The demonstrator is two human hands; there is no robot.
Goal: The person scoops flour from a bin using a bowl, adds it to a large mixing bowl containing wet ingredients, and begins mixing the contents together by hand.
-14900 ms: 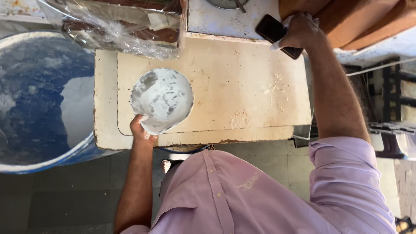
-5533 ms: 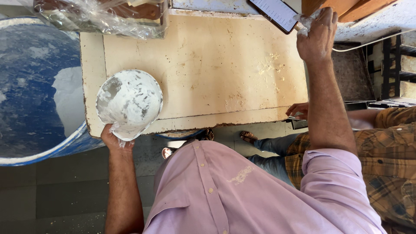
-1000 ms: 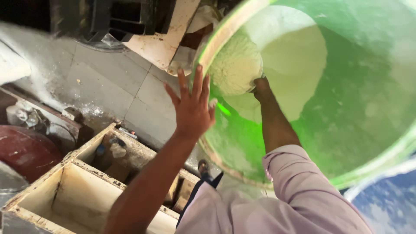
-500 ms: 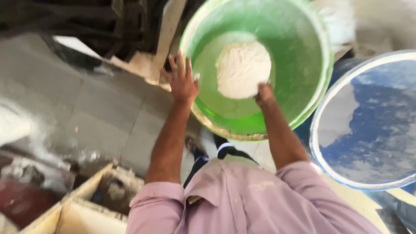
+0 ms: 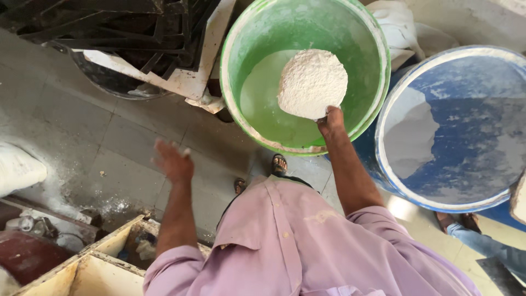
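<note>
Right hand (image 5: 330,119), centre-right of frame: fingers clenched on the near rim of a bowl (image 5: 312,83) heaped with white powder. Bowl sits upper centre, held level over the open mouth of the green bucket (image 5: 372,66), inside its rim line. Can't tell if the bowl touches the bucket's wall. Bucket interior shows a pale, smooth surface low down.

Left hand (image 5: 172,161), centre-left: fingers released and spread, grasping nothing, hanging over the grey tiled floor (image 5: 109,137), well apart from the bucket.

Blue drum (image 5: 455,126) at right, just beside the bucket, some pale powder inside. Black metal frames (image 5: 109,27) stacked upper left. White sack (image 5: 19,170) at left edge, spilled powder on the floor near it. Wooden box (image 5: 93,263) with compartments at lower left. Another person's foot and jeans leg (image 5: 476,238) at lower right.
</note>
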